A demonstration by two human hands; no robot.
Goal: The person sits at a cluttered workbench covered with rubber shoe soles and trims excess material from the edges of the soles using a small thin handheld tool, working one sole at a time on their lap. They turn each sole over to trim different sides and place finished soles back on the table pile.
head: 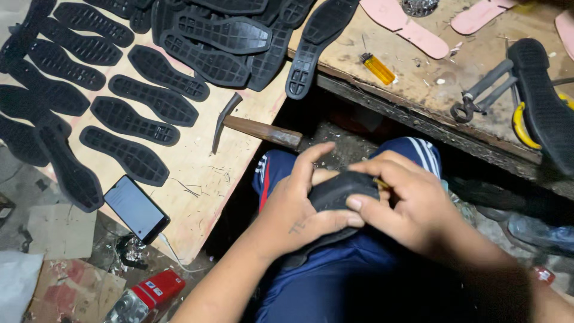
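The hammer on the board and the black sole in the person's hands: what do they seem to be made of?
The hammer: a dark, dull head, probably steel, on a brown wooden-looking handle. The black sole, gripped by the left hand and right hand: matte and curving in the grip, so likely rubber or a similar soft plastic.

We cannot see most of the black sole [335, 194]: both hands cover it. The pink insoles [478, 15] and the top soles [239, 5] on the surface [197, 161] run past the upper edge.
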